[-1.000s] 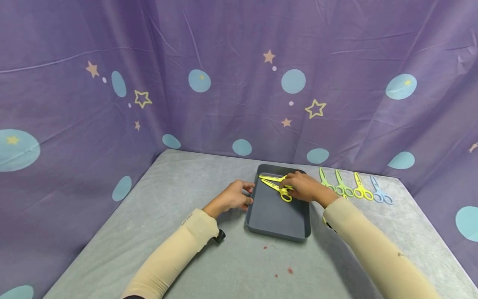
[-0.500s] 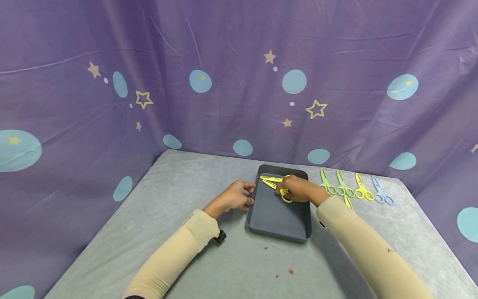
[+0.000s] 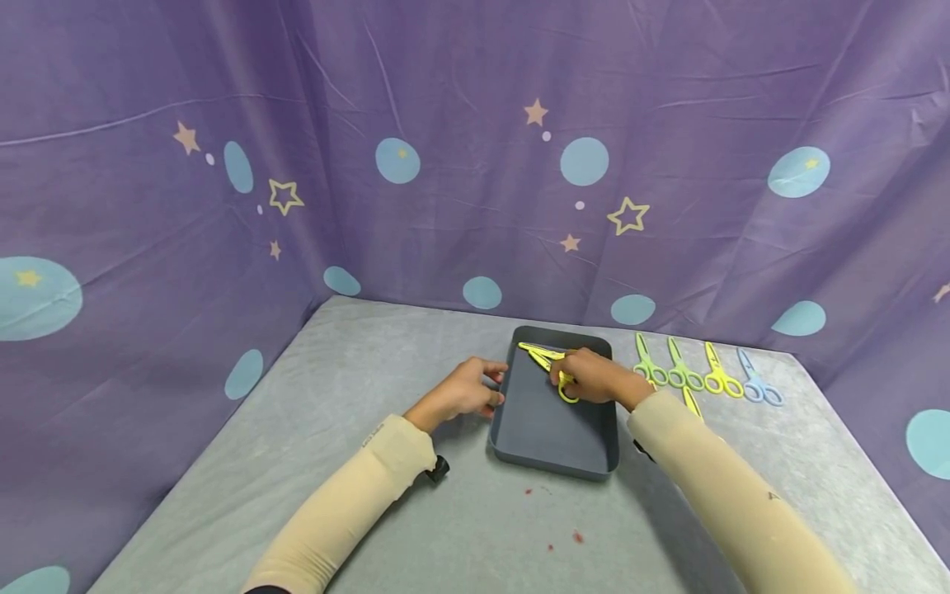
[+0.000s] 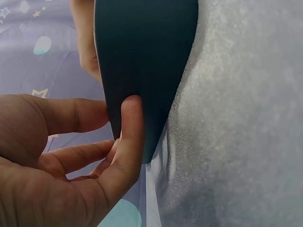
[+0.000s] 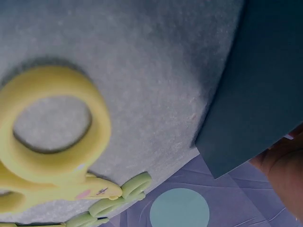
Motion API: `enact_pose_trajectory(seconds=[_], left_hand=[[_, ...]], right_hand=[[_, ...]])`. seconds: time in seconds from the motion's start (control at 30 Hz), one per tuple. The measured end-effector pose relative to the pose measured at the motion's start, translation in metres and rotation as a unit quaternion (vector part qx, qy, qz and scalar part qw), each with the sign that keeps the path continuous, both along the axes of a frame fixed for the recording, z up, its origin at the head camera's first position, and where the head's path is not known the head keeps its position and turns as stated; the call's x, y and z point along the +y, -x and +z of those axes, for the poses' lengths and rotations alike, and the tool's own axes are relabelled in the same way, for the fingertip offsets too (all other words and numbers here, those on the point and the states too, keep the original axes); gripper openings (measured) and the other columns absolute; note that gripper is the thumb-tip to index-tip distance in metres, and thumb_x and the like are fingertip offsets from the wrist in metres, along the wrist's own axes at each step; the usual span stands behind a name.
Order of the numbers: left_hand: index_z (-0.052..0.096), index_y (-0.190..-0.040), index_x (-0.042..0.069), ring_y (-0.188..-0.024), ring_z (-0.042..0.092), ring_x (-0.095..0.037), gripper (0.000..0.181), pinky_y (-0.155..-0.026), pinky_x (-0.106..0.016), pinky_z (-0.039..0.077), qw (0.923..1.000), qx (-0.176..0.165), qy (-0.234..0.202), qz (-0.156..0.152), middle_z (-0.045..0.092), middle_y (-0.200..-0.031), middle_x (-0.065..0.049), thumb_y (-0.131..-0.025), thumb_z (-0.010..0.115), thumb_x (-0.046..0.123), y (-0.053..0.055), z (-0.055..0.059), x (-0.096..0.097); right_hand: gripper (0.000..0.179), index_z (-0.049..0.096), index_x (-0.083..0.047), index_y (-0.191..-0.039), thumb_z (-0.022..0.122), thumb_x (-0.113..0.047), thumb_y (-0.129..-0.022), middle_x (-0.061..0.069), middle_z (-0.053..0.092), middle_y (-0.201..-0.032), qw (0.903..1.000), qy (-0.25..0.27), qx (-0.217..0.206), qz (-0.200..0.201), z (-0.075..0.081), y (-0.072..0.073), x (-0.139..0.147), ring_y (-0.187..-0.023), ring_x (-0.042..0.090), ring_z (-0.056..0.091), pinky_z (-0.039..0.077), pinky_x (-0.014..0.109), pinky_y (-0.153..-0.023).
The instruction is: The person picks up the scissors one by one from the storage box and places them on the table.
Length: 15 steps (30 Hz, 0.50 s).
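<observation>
Two pairs of yellow scissors lie in the far part of the dark grey tray point(image 3: 552, 441), their blades close together and pointing left. My right hand point(image 3: 591, 375) reaches over the tray's right wall and pinches the nearer yellow scissors point(image 3: 567, 391) around the handle, covering much of them. Behind them, the other yellow scissors point(image 3: 533, 347) show only their blades. My left hand point(image 3: 463, 388) is at the tray's left side. In the left wrist view its relaxed fingertips point(image 4: 132, 105) touch the tray's outer wall point(image 4: 147, 52).
Right of the tray stands a row of scissors: two green pairs point(image 3: 684, 377), a yellow pair point(image 3: 721, 382) and a blue pair point(image 3: 760, 389). More yellow scissors point(image 3: 691, 402) are partly hidden by my right sleeve. A purple curtain point(image 3: 445, 231) hangs behind the grey cloth-covered table point(image 3: 416, 330).
My right hand has shifted slightly left and nearer onto the scissors' handle. The nearer scissors have turned, bringing their blades closer to the other pair. My left hand stays still.
</observation>
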<state>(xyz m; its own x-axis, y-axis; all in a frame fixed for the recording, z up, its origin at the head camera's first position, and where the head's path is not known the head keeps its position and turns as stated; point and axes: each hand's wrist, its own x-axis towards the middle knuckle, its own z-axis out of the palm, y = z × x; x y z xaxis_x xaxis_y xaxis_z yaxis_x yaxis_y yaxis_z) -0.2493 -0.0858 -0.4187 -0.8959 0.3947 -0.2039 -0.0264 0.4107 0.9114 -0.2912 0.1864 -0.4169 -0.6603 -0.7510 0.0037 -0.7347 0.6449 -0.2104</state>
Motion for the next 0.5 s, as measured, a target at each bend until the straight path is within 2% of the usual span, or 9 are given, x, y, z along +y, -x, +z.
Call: enact_pose_trajectory(seconds=[0.2, 0.37, 0.5], left_hand=[[0.051, -0.150, 0.000, -0.067, 0.066, -0.021, 0.063, -0.064, -0.034, 0.063, 1.0000, 0.001, -0.004, 0.000, 0.058, -0.126, -0.018, -0.090, 0.069, -0.012, 0.000, 0.001, 0.000], [0.051, -0.150, 0.000, -0.068, 0.067, -0.022, 0.063, -0.065, -0.035, 0.064, 1.0000, -0.001, -0.002, -0.002, 0.058, -0.128, -0.018, -0.091, 0.069, -0.011, 0.000, 0.001, 0.000], [0.050, -0.150, 0.001, -0.069, 0.067, -0.021, 0.063, -0.065, -0.034, 0.063, 1.0000, 0.003, 0.002, -0.005, 0.057, -0.130, -0.018, -0.091, 0.069, -0.010, 0.001, 0.000, 0.000]], right_hand=[[0.015, 0.073, -0.013, -0.100, 0.074, -0.004, -0.088, -0.001, 0.059, -0.086, 0.9985, 0.014, 0.038, -0.036, -0.001, -0.005, 0.003, -0.076, 0.017, 0.049, 0.045, 0.038, -0.072], [0.018, 0.074, -0.012, -0.104, 0.074, -0.004, -0.088, 0.004, 0.059, -0.090, 0.9948, 0.015, 0.075, -0.067, 0.001, -0.011, 0.006, -0.078, 0.023, 0.049, 0.044, 0.041, -0.073], [0.020, 0.075, -0.012, -0.104, 0.075, -0.004, -0.086, 0.008, 0.061, -0.094, 0.9892, 0.030, 0.103, -0.100, 0.005, -0.017, 0.010, -0.079, 0.029, 0.050, 0.046, 0.042, -0.065]])
